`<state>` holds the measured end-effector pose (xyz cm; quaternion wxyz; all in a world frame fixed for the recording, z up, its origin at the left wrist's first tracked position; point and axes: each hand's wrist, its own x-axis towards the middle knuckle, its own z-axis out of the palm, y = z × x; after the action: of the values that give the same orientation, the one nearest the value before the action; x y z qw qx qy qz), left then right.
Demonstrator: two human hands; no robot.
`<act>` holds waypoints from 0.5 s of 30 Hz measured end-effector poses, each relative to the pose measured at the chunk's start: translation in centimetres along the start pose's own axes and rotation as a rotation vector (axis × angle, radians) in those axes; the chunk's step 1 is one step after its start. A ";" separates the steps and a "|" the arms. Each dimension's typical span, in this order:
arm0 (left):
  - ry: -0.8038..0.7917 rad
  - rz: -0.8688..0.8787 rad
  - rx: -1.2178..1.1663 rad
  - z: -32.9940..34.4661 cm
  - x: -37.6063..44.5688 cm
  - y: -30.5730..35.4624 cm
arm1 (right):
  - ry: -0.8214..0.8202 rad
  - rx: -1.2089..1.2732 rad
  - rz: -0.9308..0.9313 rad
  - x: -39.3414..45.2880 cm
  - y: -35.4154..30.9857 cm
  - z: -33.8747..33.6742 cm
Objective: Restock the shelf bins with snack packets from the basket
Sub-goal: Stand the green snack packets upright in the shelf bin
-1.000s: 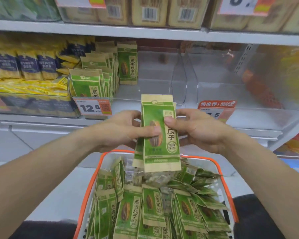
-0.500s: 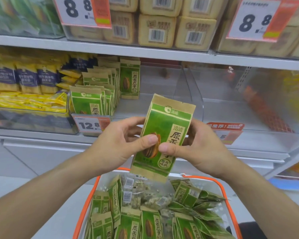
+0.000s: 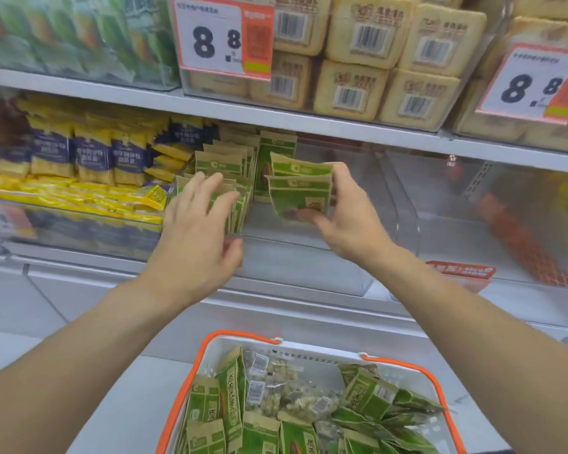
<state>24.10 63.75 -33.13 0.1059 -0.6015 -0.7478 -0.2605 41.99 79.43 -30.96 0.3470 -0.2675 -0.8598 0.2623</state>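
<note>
My right hand (image 3: pixel 348 217) grips a small stack of green and tan snack packets (image 3: pixel 300 188), held up inside the clear shelf bin (image 3: pixel 309 273) at mid shelf. My left hand (image 3: pixel 199 237) reaches into the same bin with straight fingers that touch the front of the upright row of green packets (image 3: pixel 223 165) on the bin's left side. Below, a white basket with an orange rim (image 3: pixel 191 378) holds several more green packets (image 3: pixel 233 401) and a few clear bags.
Yellow and blue packets (image 3: pixel 89 155) fill the bin to the left. A clear bin (image 3: pixel 473 217) to the right stands behind a red label (image 3: pixel 459 270). The shelf above carries tan boxed goods (image 3: pixel 351 90) and price tags (image 3: pixel 223 37).
Both hands rose from above the basket into the shelf bin. My left hand let go of the packets, which my right hand alone now holds. The view tilted upward.
</note>
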 end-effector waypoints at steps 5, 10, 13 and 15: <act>-0.001 0.000 0.023 0.1 0.0 -1.0 | -0.035 -0.032 0.230 7.0 3.1 3.9; -0.042 0.041 0.027 0.3 -0.1 -2.1 | 0.045 -0.022 0.372 12.0 4.9 7.1; -0.043 0.056 0.015 0.4 -0.1 -2.5 | 0.131 -0.077 0.422 12.5 6.9 8.8; -0.049 0.061 0.003 0.6 0.0 -2.5 | 0.151 -0.056 0.498 12.1 7.8 9.7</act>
<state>21.80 63.65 -34.28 0.0963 -0.6299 -0.7320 -0.2410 29.61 90.23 -36.46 0.3273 -0.4991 -0.7461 0.2952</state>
